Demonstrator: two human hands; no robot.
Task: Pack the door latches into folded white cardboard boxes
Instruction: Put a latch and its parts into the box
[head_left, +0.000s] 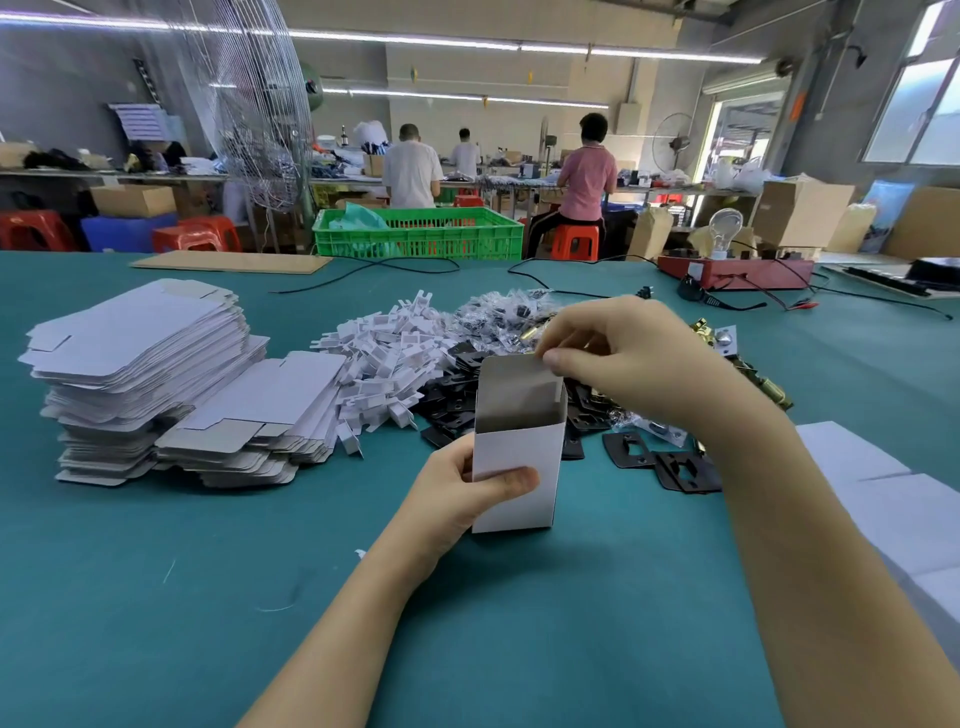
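My left hand (470, 496) curls around the lower part of what I hold, thumb across the front. My right hand (618, 358) reaches in from above, wrist bent, thumb and forefinger pinching.

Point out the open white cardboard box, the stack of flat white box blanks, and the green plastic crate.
open white cardboard box (517, 470), head view, front wall
stack of flat white box blanks (140, 332), head view, top sheet
green plastic crate (441, 241), head view, near side wall

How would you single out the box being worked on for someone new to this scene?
On the teal table, right of the flat box blanks, stands one white box, held by both hands. It alone is folded up, open-topped.
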